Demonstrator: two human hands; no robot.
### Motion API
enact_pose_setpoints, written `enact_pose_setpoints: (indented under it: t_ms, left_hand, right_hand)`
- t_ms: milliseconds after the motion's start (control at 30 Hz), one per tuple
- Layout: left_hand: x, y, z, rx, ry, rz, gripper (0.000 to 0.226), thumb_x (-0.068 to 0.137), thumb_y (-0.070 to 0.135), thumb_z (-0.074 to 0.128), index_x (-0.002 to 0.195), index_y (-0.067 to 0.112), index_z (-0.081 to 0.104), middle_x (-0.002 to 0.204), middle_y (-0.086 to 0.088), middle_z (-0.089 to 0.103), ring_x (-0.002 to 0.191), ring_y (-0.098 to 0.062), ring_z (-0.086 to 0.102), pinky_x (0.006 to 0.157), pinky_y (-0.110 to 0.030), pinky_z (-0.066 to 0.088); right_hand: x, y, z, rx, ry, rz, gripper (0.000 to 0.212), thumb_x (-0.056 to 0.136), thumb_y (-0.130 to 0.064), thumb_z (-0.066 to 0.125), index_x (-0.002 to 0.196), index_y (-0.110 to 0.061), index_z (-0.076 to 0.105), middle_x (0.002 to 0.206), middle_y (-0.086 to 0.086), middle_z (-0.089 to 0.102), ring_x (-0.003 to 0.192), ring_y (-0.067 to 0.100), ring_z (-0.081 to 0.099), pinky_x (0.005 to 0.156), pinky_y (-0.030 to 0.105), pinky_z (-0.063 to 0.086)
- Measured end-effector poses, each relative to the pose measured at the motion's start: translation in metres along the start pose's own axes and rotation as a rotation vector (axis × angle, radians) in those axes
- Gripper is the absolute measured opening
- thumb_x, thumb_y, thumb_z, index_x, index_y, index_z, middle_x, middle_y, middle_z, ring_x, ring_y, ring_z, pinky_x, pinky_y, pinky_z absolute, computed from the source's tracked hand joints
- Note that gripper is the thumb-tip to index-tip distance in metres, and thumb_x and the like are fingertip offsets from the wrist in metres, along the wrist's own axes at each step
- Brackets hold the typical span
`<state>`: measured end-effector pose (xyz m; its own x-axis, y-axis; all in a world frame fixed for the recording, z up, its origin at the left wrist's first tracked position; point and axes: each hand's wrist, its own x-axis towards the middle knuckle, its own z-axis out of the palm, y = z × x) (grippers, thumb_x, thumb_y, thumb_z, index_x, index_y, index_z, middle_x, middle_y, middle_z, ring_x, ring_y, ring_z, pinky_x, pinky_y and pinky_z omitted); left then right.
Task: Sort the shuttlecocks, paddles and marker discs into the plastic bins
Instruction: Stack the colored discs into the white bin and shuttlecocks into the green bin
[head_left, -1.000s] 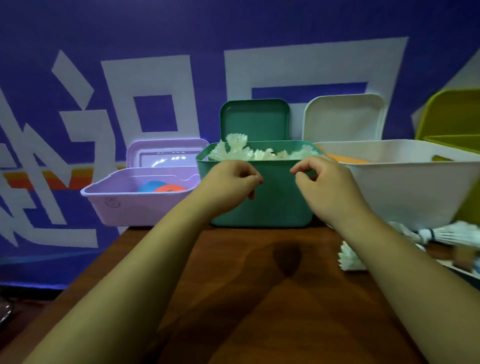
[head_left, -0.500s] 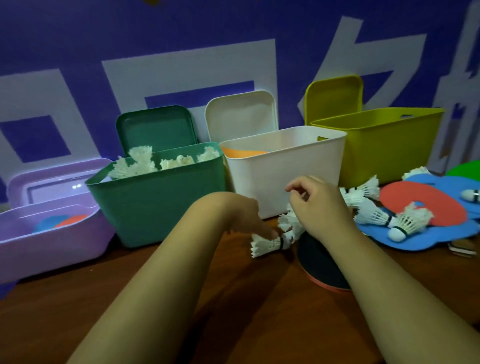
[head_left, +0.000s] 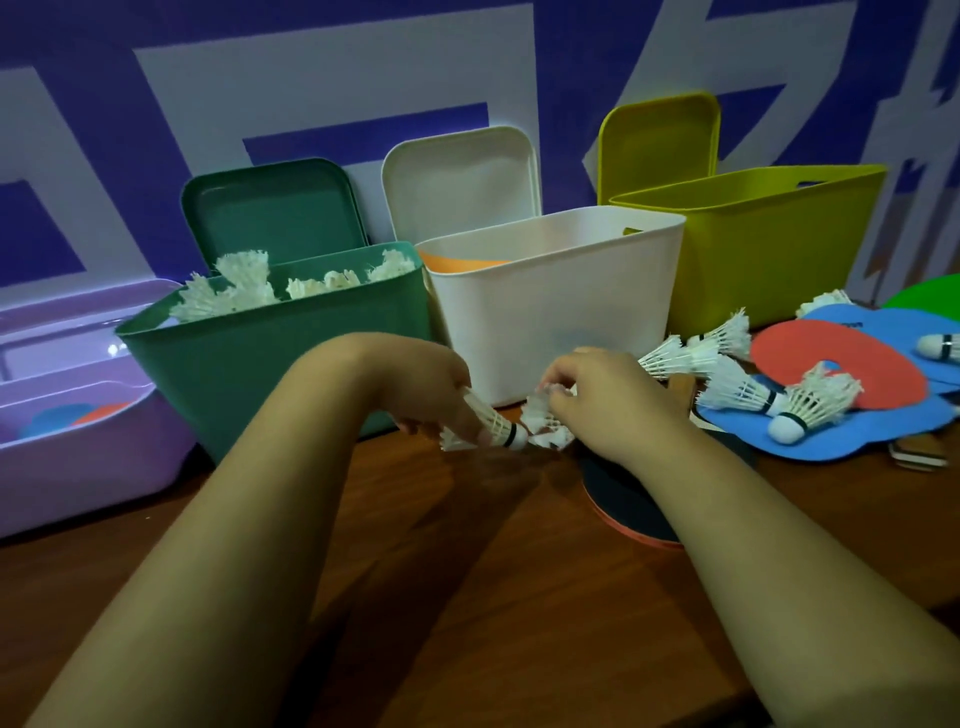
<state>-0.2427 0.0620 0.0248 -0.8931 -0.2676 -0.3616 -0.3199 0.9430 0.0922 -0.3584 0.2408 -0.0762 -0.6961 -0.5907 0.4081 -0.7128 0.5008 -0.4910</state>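
At frame centre, the left hand (head_left: 415, 389) curls its fingers round a shuttlecock (head_left: 493, 423), cork pointing right. The right hand (head_left: 618, 405) pinches the feathers of a second shuttlecock (head_left: 540, 421). Both sit low by the green bin (head_left: 270, 374), which holds shuttlecocks and is probably where they go.

Both forearms are bare to the wrist, as are the left hand (head_left: 427, 385) and right hand (head_left: 613, 401).

Nothing here can be read. The far wall (head_left: 311, 104) carries big white strokes on purple (parts of large characters, cut off), too partial to make out.
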Motion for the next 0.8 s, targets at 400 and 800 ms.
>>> enact_pose_setpoints:
  t_ms: [400,800]
  left_hand:
    - [-0.085,-0.067,-0.057,-0.324,0.665,-0.056,0.059,0.077,0.074,0.071,0.108,0.025,0.063,0.098,-0.002,0.069,0.085,-0.023,0.069,0.077,-0.044,0.064]
    - [-0.045,-0.158,-0.051,-0.604,1.207,-0.191,0.067,0.086,0.044,0.079,0.145,0.031,0.051,0.139,0.003,0.058,0.12,-0.027,0.058,0.098,-0.052,0.055]
  right_hand:
    - [0.015,-0.086,-0.022,0.584,0.173,-0.004,0.017,0.104,-0.027,0.062,0.102,-0.036,0.076,0.088,-0.013,0.073,0.063,0.011,0.073,0.056,0.027,0.06]
    - [0.11,-0.178,-0.026,0.814,0.207,-0.007,0.038,0.103,-0.012,0.047,0.123,-0.03,0.073,0.107,-0.005,0.074,0.069,0.013,0.076,0.066,0.034,0.064]
